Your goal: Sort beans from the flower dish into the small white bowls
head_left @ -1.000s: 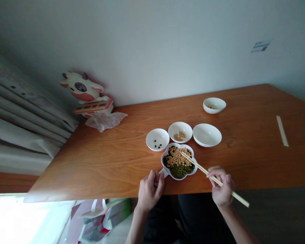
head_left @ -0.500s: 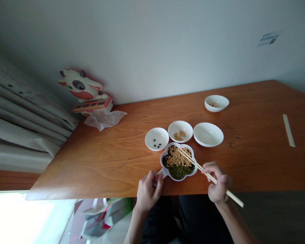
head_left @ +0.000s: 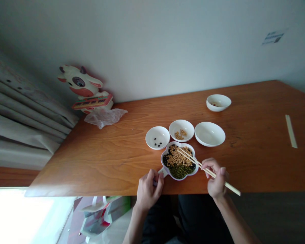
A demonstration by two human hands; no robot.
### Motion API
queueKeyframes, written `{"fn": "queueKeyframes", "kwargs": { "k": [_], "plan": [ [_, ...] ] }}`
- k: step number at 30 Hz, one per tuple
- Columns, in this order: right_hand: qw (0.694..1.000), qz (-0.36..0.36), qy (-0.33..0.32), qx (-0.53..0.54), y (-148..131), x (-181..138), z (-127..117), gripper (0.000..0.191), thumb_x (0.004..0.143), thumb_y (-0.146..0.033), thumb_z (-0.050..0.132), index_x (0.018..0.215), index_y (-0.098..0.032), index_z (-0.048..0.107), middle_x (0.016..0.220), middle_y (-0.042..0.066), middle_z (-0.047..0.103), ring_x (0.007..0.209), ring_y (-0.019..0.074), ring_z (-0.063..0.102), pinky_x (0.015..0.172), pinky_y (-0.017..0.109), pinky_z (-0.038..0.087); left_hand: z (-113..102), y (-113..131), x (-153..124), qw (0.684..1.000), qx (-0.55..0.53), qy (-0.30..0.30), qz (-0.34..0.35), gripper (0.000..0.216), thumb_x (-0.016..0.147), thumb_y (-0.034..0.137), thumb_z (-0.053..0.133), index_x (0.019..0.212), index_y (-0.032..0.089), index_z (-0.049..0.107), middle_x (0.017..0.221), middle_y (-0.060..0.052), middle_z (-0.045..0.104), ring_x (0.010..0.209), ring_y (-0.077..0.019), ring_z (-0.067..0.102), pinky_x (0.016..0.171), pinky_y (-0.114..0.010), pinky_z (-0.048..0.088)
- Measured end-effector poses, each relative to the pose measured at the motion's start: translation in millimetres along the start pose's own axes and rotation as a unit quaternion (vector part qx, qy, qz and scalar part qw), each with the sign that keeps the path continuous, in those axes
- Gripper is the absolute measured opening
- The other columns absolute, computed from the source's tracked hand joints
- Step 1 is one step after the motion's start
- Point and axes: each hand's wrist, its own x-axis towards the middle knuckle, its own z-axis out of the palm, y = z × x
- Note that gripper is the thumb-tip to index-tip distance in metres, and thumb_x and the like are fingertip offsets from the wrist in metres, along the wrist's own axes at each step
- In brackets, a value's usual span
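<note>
My left hand (head_left: 149, 185) is closed round the handle of a flower-shaped dish (head_left: 163, 171) near the table's front edge. Yellow soybeans (head_left: 178, 158), green mung beans (head_left: 179, 171) and black beans (head_left: 194, 166) lie in the dish. In my right hand (head_left: 215, 178) is a pair of wooden chopsticks (head_left: 200, 166), their tips down at the soybeans. Behind the dish stand three white bowls: the left bowl (head_left: 149, 135) holds several black beans, the middle bowl (head_left: 190, 127) several soybeans, and inside the right bowl (head_left: 209, 134) I see nothing.
Farther back is another white bowl (head_left: 225, 101) with small bits in it. A pale strip (head_left: 291, 131) lies at the right. A cow toy (head_left: 85, 89) with a keyboard and a crumpled plastic bag (head_left: 105, 117) are at the back left, by the curtain (head_left: 22, 125).
The rear end of the chopsticks has risen slightly and my right hand has shifted a little; the tips stay among the soybeans. My left hand keeps its grip on the handle.
</note>
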Motion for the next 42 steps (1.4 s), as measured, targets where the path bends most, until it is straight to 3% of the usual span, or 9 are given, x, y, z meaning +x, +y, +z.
{"fn": "queueKeyframes", "kwargs": {
  "k": [7, 17, 25, 28, 33, 37, 42],
  "plan": [
    [1.0, -0.012, -0.016, -0.008, 11, -4, -3, 0.032, 0.109, -0.048, 0.065, 0.111, -0.017, 0.071, 0.098, 0.002, 0.072, 0.073, 0.0121, 0.065, 0.065, 0.027, 0.058, 1, -2, -1, 1.0, 0.005, 0.004, 0.004, 0.026, 0.108, 0.027, 0.057, 0.086, 0.024, 0.044, 0.07, 0.005, 0.052, 0.06, -0.0118, 0.05, 0.061, -0.024, 0.037],
    [0.997, -0.06, -0.032, -0.031, 4, -5, -3, 0.03, 0.108, -0.045, 0.067, 0.119, -0.017, 0.072, 0.111, 0.006, 0.075, 0.09, 0.0173, 0.073, 0.08, 0.036, 0.064, 0, 1, 1, 1.0, 0.01, 0.004, 0.01, 0.029, 0.109, 0.029, 0.056, 0.084, 0.025, 0.042, 0.069, 0.006, 0.048, 0.058, -0.0113, 0.047, 0.06, -0.024, 0.036],
    [0.998, -0.053, -0.018, -0.009, -3, -5, -2, 0.032, 0.108, -0.048, 0.066, 0.113, -0.017, 0.072, 0.104, 0.005, 0.075, 0.084, 0.0161, 0.071, 0.076, 0.034, 0.063, 0, 1, 0, 1.0, 0.013, 0.005, 0.007, 0.027, 0.109, 0.029, 0.057, 0.085, 0.024, 0.044, 0.069, 0.005, 0.051, 0.058, -0.0113, 0.048, 0.06, -0.024, 0.037],
    [0.999, -0.037, 0.009, 0.006, -12, -1, 2, 0.041, 0.109, -0.056, 0.061, 0.104, -0.017, 0.071, 0.094, 0.002, 0.072, 0.074, 0.0134, 0.066, 0.068, 0.029, 0.058, 0, 1, 0, 1.0, 0.013, 0.004, 0.007, 0.026, 0.108, 0.028, 0.058, 0.085, 0.024, 0.045, 0.069, 0.005, 0.052, 0.058, -0.0111, 0.048, 0.06, -0.024, 0.037],
    [0.996, 0.0, 0.078, 0.035, -29, 12, 9, 0.073, 0.114, -0.065, 0.031, 0.073, -0.018, 0.069, 0.075, 0.003, 0.065, 0.053, 0.0105, 0.049, 0.046, 0.025, 0.037, -1, 2, 0, 1.0, 0.01, 0.001, 0.007, 0.027, 0.109, 0.03, 0.056, 0.085, 0.024, 0.044, 0.069, 0.005, 0.052, 0.057, -0.0111, 0.048, 0.059, -0.024, 0.036],
    [0.987, -0.001, 0.144, 0.069, -38, 25, 3, 0.074, 0.111, -0.067, 0.033, 0.065, -0.021, 0.069, 0.065, 0.004, 0.061, 0.049, 0.0137, 0.051, 0.041, 0.028, 0.034, -1, 4, 2, 1.0, 0.009, 0.003, 0.007, 0.027, 0.109, 0.03, 0.056, 0.086, 0.024, 0.044, 0.069, 0.005, 0.053, 0.057, -0.0114, 0.048, 0.058, -0.024, 0.035],
    [0.969, -0.053, 0.223, 0.094, -41, 45, -1, 0.079, 0.107, -0.076, 0.028, 0.061, -0.024, 0.065, 0.058, 0.002, 0.055, 0.046, 0.0156, 0.048, 0.039, 0.03, 0.03, 0, 6, 3, 1.0, 0.008, 0.003, 0.009, 0.028, 0.11, 0.03, 0.054, 0.085, 0.025, 0.042, 0.068, 0.005, 0.053, 0.057, -0.0115, 0.05, 0.058, -0.024, 0.036]
  ]
}}
